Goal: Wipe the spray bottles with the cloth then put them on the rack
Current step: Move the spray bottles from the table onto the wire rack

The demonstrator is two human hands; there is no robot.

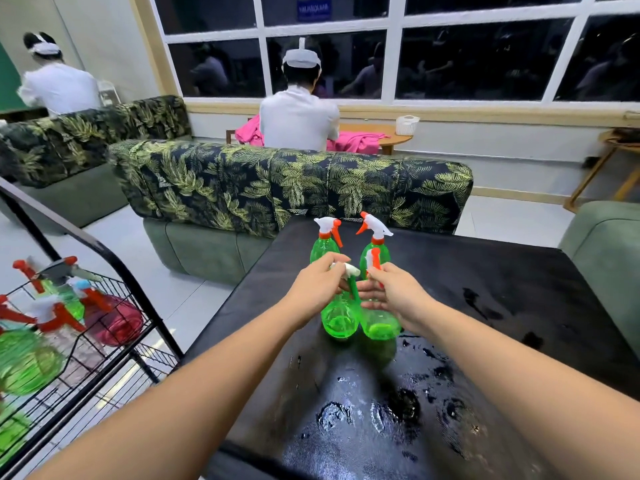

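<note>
On the black table (pixel 502 289) stand four green spray bottles, two far and two near. The person has reached for the near pair. The left hand (pixel 317 285) has its fingers curled round the neck and white sprayer of the near-left bottle (pixel 339 320). The right hand (pixel 398 292) grips the neck of the near-right bottle (pixel 381 325), just under its orange trigger. Both bottles look to rest on the table, touching side by side. I can see no cloth anywhere, and the near table surface is wet in patches. My guess is that this pair is being taken up for the rack (pixel 52 214) on the left, which already holds several bottles. The next move calls for lifting both by the neck, swinging left clear of the rack's frame, and finding free spots. The far-left bottle (pixel 320 247) and far-right bottle (pixel 377 233) wait untouched.
</note>
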